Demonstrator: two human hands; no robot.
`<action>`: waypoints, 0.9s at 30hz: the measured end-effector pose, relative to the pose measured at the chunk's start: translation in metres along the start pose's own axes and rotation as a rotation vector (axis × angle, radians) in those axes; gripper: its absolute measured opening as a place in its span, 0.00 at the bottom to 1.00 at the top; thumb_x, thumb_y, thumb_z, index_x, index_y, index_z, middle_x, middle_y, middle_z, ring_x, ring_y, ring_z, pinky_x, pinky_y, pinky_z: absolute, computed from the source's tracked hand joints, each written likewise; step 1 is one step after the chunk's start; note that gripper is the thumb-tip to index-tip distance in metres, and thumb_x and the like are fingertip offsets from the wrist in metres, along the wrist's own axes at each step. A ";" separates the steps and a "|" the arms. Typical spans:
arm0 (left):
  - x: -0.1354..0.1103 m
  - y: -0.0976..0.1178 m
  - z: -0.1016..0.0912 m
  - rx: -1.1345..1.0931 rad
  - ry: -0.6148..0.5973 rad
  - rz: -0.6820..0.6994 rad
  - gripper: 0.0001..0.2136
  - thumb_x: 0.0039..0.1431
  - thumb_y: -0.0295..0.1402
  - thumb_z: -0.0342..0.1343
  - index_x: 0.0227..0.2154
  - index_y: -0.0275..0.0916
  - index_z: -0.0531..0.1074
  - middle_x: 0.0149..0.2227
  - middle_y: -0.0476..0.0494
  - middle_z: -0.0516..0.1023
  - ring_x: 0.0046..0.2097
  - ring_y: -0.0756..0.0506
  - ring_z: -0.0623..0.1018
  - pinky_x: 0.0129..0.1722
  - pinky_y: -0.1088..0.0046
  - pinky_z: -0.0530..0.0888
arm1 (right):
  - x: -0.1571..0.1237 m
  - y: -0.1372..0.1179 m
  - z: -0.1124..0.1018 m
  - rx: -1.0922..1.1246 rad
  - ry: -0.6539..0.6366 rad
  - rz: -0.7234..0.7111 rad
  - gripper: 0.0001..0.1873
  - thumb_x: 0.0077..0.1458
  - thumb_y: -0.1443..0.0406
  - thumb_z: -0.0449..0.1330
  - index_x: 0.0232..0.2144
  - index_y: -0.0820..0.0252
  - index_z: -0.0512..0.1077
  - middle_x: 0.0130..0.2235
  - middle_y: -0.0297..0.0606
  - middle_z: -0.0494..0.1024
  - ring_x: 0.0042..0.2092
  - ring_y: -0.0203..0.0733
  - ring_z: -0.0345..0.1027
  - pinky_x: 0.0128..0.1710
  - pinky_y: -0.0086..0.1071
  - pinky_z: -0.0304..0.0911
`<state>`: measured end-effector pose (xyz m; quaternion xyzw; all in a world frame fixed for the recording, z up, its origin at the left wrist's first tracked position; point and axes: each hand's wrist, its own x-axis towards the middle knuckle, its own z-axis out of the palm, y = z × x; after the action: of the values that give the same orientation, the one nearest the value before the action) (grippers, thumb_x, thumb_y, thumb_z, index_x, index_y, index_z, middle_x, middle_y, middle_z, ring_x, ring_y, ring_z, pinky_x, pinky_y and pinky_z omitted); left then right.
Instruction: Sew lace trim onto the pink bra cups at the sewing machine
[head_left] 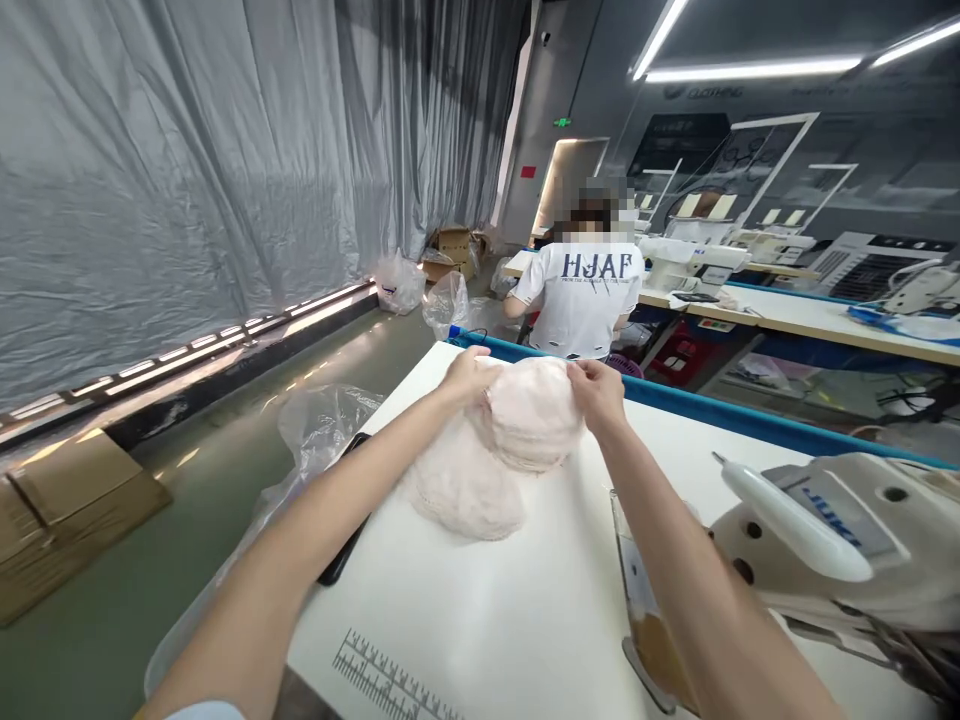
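Both my arms reach forward over a white sewing table. At its far end, a pile of round, pale pink fabric pieces is held between my hands. My right hand pinches the right edge of that pile. The fingers of my left hand close on its left side, and the cloth partly hides them. More pale fabric lies flat on the tabletop just below, nearer to me, overlapped by the upper pile.
To the right stands a white sewing machine. A black phone lies at the table's left edge, beside clear plastic bags. Ahead, a person in a white shirt sits facing away. A cardboard box rests on the floor at left.
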<state>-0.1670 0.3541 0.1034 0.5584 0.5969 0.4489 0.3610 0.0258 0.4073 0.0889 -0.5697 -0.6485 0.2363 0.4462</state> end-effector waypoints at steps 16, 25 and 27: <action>-0.124 -0.014 -0.015 0.715 -0.403 0.433 0.10 0.56 0.34 0.56 0.41 0.40 0.72 0.41 0.46 0.71 0.44 0.45 0.71 0.45 0.70 0.69 | -0.144 -0.002 -0.014 -0.128 -0.319 -0.356 0.11 0.57 0.56 0.51 0.35 0.53 0.69 0.32 0.35 0.73 0.26 0.38 0.64 0.27 0.32 0.61; -0.155 -0.040 -0.004 0.818 -0.392 0.395 0.03 0.57 0.28 0.53 0.32 0.38 0.72 0.39 0.45 0.73 0.44 0.45 0.70 0.42 0.70 0.68 | -0.164 0.012 0.000 -0.138 -0.395 -0.160 0.10 0.48 0.58 0.56 0.20 0.54 0.64 0.22 0.32 0.69 0.22 0.39 0.58 0.21 0.30 0.50; -0.157 -0.038 -0.001 0.818 -0.357 0.399 0.04 0.58 0.31 0.54 0.32 0.38 0.72 0.40 0.45 0.72 0.44 0.44 0.70 0.43 0.69 0.67 | -0.164 0.006 0.000 -0.080 -0.399 -0.126 0.11 0.48 0.58 0.55 0.19 0.55 0.63 0.20 0.31 0.66 0.22 0.39 0.56 0.22 0.30 0.49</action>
<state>-0.1624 0.1993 0.0567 0.8264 0.5343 0.1349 0.1156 0.0217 0.2528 0.0332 -0.4871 -0.7671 0.2902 0.3000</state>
